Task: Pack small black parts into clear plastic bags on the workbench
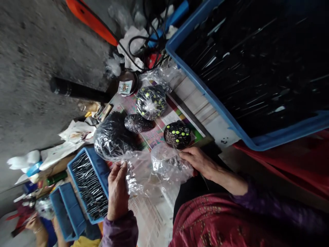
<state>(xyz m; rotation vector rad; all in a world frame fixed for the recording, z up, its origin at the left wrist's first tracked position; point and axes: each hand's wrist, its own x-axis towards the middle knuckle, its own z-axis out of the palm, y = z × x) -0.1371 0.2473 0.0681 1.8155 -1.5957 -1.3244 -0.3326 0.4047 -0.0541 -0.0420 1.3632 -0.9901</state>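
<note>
Blue crate (203, 82) of metal pieces at upper right; smaller blue tray (77, 164) of metal spikes just beside the left hand (118, 192). Printed sheet (169, 115) lies under a wrapped black bundle (113, 135), a wrapped dotted disc (151, 102) and a bare black disc (177, 135) with green dots. Clear plastic bag (159, 175) spans both hands, touching the bundle. Left hand open, fingers up against the plastic; right hand (197, 161) curved over it, near the bare disc. Cannot tell if either grips. Step looks like bag handling; loose plastic calls for a firmer two-hand hold.
</note>
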